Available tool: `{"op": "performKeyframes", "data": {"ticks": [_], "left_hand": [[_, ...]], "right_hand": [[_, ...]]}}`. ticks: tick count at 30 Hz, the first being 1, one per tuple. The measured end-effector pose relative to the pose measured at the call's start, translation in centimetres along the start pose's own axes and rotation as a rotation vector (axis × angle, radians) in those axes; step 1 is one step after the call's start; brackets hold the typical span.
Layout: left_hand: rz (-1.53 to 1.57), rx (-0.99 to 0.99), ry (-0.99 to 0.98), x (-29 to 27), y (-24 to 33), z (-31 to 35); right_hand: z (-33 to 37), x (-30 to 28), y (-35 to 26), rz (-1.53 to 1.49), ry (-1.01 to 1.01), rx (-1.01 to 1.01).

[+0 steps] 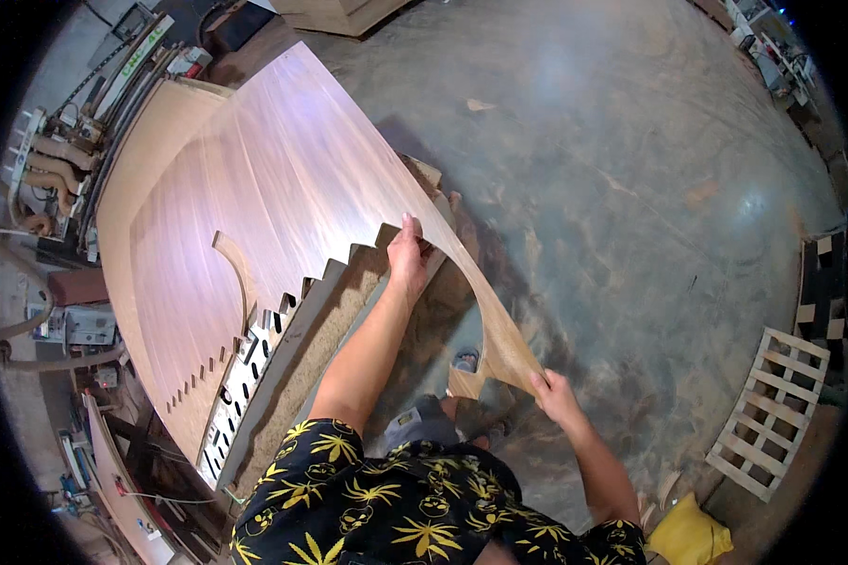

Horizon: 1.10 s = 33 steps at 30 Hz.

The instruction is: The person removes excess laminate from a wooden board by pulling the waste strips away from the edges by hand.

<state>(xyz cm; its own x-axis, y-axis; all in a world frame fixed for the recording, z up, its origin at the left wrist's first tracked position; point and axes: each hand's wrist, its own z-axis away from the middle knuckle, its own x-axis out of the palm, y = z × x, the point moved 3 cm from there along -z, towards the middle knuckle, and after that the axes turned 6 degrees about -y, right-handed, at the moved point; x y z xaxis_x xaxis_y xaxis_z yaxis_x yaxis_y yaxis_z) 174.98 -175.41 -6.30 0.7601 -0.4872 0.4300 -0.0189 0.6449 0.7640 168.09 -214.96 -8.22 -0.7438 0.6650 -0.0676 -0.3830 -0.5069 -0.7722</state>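
A large wood-grain panel [301,160] lies slanted across a machine bed, with saw-like notches along its near edge and curved cut-outs. Its narrow curved arm [499,325] reaches out past the bed over the floor. My left hand [408,262] grips the panel's edge beside the notches, thumb on top and fingers partly hidden beneath. Farther right, my right hand [558,397] is closed round the end of the narrow arm. Under the notched edge shows a pale strip with black slots [240,400].
Hoses and machine parts [57,174] stand along the left side. A sawdust-covered ledge [311,330] runs below the panel. On the concrete floor [631,188] at the right lies a slatted wooden pallet [768,414], with a yellow bag [690,535] near it. A wooden stack [339,14] stands at the back.
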Motion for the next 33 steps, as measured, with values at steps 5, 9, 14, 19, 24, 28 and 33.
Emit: {"op": "performKeyframes", "data": {"ticks": [5,9,14,19,24,28,33], "left_hand": [[-0.195,0.094,0.226,0.4,0.8,-3.3],[-0.24,0.031,0.223,-1.6,1.6,-2.9],[-0.273,0.056,0.191,-1.7,1.7,-1.9],[-0.271,0.112,0.13,-2.7,0.5,-3.6],[-0.308,0.071,0.191,-3.6,1.7,-4.1],[-0.364,0.036,0.111,-0.9,0.0,-4.1],[-0.191,-0.124,-0.162,-7.6,-3.0,-3.9]], "right_hand": [[-8.8,2.0,5.2,0.158,0.164,-0.277],[-7.4,2.6,4.7,0.097,0.143,-0.257],[-3.3,2.0,2.0,0.039,0.025,-0.04],[5.2,0.9,-7.8,0.326,0.13,0.118],[9.5,2.0,-14.5,0.876,0.301,0.132],[8.1,-3.6,0.8,0.487,0.308,0.077],[9.9,-6.7,15.3,-0.301,0.174,0.221]]}}
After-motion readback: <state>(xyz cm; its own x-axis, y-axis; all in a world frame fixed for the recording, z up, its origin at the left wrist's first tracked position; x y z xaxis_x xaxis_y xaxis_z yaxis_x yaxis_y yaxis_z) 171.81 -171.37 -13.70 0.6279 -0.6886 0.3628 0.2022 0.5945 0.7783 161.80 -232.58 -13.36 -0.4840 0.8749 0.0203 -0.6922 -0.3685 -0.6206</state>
